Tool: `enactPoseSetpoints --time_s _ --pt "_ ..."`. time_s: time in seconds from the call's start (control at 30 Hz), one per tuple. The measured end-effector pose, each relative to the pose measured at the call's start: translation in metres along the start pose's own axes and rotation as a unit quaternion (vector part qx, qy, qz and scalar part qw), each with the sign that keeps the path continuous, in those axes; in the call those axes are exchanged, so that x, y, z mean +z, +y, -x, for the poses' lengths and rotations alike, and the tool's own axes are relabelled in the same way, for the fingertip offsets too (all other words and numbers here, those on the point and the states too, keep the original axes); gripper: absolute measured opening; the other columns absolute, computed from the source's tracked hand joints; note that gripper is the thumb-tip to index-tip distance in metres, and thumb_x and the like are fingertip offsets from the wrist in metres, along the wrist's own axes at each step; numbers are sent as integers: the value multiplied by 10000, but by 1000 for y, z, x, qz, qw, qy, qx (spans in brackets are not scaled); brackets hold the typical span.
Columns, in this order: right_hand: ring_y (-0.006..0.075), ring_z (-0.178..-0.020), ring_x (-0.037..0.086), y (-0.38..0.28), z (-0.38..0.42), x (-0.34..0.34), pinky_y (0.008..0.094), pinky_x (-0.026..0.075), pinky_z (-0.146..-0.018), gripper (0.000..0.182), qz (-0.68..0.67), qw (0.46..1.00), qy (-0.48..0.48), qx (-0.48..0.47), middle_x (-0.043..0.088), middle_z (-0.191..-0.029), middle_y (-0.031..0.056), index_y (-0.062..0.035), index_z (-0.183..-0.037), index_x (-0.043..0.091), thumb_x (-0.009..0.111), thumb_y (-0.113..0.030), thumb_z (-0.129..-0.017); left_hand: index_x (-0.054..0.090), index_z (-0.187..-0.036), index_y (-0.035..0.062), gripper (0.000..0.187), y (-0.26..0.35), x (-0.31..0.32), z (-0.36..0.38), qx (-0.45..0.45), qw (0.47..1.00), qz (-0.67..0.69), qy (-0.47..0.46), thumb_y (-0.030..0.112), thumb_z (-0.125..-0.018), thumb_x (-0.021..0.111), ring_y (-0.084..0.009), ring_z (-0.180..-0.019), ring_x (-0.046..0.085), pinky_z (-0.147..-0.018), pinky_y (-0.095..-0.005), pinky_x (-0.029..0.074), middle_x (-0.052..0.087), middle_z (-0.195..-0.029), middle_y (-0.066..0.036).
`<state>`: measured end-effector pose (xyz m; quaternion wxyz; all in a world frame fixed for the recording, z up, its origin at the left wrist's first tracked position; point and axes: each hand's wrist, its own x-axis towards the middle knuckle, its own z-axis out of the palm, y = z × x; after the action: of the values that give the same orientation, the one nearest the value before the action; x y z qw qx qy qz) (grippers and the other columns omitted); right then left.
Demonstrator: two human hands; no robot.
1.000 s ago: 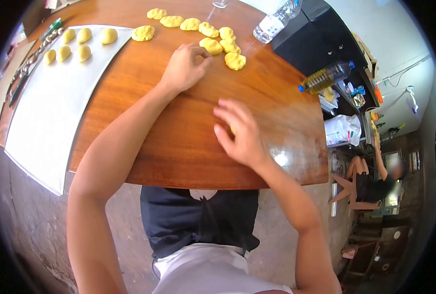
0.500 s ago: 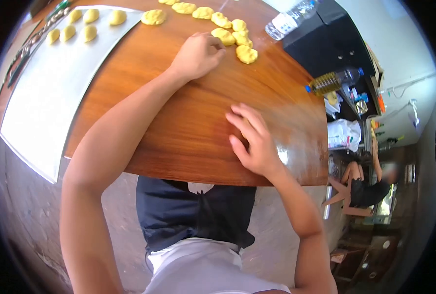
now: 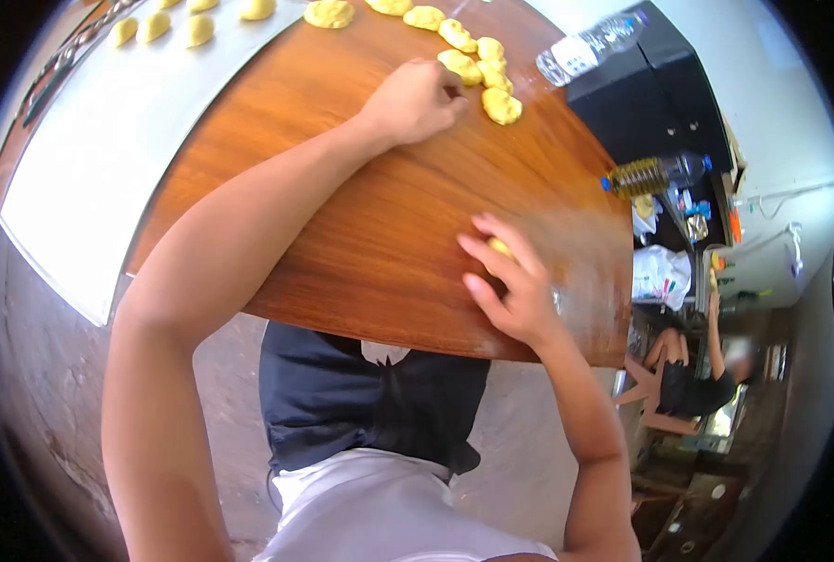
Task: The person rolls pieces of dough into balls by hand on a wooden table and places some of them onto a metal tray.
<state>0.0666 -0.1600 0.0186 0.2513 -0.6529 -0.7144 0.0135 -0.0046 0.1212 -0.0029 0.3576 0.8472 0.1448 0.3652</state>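
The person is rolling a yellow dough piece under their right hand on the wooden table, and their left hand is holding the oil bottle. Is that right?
Not quite. In the head view the left hand is not holding the oil bottle; that bottle lies off past the table's edge. The left hand rests on the wooden table beside the row of dough pieces. The right hand does press on a yellow dough piece.

A home kitchen: yellow dough pieces (image 3: 502, 105) on a polished wooden table (image 3: 361, 225), plastic oil bottle (image 3: 654, 174) nearby.
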Motion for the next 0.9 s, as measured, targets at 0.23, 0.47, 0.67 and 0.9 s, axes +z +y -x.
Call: enactPoseSetpoints --time_s 0.23,0.47,0.67,0.9 --pt "349 -892 618 85 -22 -8 433 513 -815 187 86 982 145 85 641 -932 140 -47 -943 687 796 -125 -813 754 -981 -30 293 5 -1 0 -7 1000 -1 -26 236 -884 678 -356 -880 732 -849 -424 573 753 -953 -205" --pt "373 -1135 567 -7 0 8 466 452 -1012 316 58 996 55 51 607 -1199 174 -60 -1166 692 743 -197 -886 747 -992 -31 297 1 -2 1 9 1000 7 -5 233 -877 674 -360 -903 722 -861 -428 564 746 -972 -207" --pt "352 -881 603 60 8 -18 442 497 -799 141 122 986 107 47 631 -937 146 -38 -920 669 764 -64 -819 754 -1024 -11 313 5 -2 2 0 999 -17 -34 254 -875 677 -370 -912 726 -864 -430 567 753 -988 -202" --pt "372 -1010 563 10 -30 15 465 463 -903 264 69 993 90 37 594 -1057 159 -52 -1005 624 783 -181 -837 758 -1020 -15 312 0 -1 0 9 999 -27 -22 247 -873 671 -361 -897 736 -861 -433 570 758 -945 -214"
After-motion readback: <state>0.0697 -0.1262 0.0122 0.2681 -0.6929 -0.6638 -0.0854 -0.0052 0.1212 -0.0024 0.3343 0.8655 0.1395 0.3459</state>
